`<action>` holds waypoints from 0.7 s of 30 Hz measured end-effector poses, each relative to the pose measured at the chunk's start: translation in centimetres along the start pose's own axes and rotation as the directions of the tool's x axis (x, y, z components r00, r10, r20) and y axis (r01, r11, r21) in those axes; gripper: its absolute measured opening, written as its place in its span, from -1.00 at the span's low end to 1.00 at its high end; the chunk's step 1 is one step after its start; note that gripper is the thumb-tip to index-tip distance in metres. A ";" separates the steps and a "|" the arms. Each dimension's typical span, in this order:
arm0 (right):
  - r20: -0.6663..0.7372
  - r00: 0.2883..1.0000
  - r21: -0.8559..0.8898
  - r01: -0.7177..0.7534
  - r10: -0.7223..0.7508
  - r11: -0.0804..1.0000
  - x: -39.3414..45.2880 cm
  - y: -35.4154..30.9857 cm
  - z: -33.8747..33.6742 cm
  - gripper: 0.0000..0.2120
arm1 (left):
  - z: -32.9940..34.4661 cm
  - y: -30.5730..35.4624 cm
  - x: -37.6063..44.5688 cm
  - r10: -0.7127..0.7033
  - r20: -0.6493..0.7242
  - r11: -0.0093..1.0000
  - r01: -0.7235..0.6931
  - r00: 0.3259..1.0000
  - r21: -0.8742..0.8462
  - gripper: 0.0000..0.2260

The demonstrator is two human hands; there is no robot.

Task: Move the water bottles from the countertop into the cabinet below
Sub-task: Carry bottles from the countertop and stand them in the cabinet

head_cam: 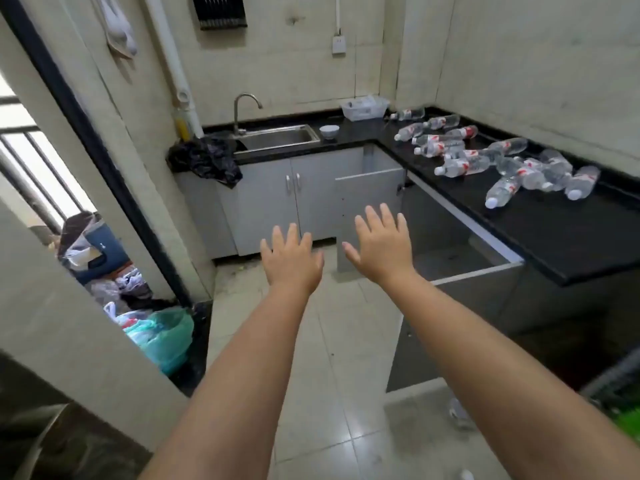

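Left hand (292, 259) and right hand (381, 242) both out in front, fingers spread flat, holding nothing, well short of any bottle.

Risks, left to right:
- Open cabinet door (369, 188) sticks out at the inner corner of the countertop (571, 244), between the hands and the cabinet below (460, 251). Reaching past it, an arm could clip its edge.
- The water bottles (498, 164) all lie on their sides, round and free to roll. Pulling one out of the pile could nudge its neighbours toward the front edge and off onto the floor.
- The bottle nearest the front edge (502, 192) is the likeliest to go.
- Grabbing several at once: smooth plastic, probably slips.

Bottles: clear plastic, white caps, red-and-white labels. They're scattered along the right run of the countertop, from the back corner near the white basket (363, 109) toward the near end, some overlapping. None in the cabinet as far as I can see; its interior is dark, partly hidden.
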State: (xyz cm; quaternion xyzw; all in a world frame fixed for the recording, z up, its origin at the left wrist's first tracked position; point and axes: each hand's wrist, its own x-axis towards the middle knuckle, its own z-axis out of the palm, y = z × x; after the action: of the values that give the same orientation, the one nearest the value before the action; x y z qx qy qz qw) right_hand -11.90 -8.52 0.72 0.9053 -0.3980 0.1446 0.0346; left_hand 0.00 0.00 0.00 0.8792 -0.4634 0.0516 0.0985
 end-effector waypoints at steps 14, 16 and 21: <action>0.220 0.954 0.102 -0.231 0.204 0.968 21.2 10.1 15.6 -0.49 | 12.4 3.6 23.7 0.080 0.228 0.996 -0.086 0.970 0.018 -0.58; 0.237 0.938 0.092 -0.281 0.253 0.955 24.3 11.6 17.0 -0.50 | 13.4 4.0 27.7 0.094 0.241 0.995 -0.101 0.966 0.017 -0.58; 0.185 0.891 0.049 -0.430 0.415 0.902 32.3 16.8 19.7 -0.51 | 16.3 6.4 40.0 0.236 0.240 0.971 -0.240 0.942 -0.013 -0.57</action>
State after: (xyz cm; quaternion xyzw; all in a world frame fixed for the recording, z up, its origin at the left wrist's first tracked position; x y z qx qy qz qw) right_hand 1.17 -46.42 -9.61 0.8066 -0.5800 0.0885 -0.0717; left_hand 17.35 -39.32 -7.83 0.8173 -0.5742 -0.0394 0.0276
